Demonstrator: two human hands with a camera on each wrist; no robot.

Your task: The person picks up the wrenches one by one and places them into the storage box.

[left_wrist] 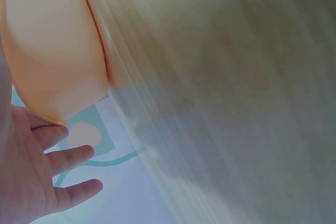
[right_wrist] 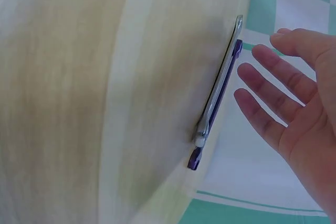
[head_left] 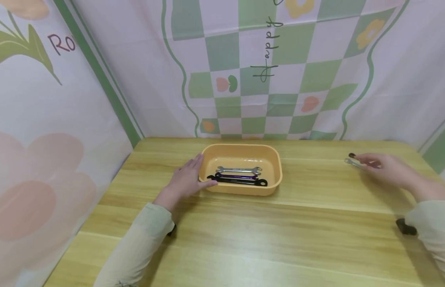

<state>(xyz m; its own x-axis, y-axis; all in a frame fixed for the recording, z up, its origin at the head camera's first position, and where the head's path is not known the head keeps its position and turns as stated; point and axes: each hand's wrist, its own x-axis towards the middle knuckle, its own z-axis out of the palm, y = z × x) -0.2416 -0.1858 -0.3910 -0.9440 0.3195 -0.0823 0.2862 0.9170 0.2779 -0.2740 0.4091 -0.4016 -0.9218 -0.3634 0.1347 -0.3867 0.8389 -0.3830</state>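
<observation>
Behind everything hangs one checked cloth (head_left: 254,67), and in front of it is one wooden bench (head_left: 279,239). Near the far edge of the bench stands one orange plastic tray (head_left: 240,151), upright. My left hand (head_left: 186,177) rests at its left end, the fingers straight and spread, the thumb over the near rim; it only steadies the tray, I judge. My right hand (head_left: 387,169), well apart at the right, has its fingers loosely spread and has hold of nothing that I can see. Close by it on the bench, one dark purple wrench (right_wrist: 194,159) and one silver wrench (right_wrist: 218,90) lie together lengthwise. For this reach, I think it is better to pinch them across the middle of the shanks, both at once, softly, because thin steel may slide apart. In the tray I count three more: one black combination wrench (head_left: 236,181), one silver double open-end wrench (head_left: 238,170), one purple wrench (head_left: 236,176); so five wrenches altogether.
</observation>
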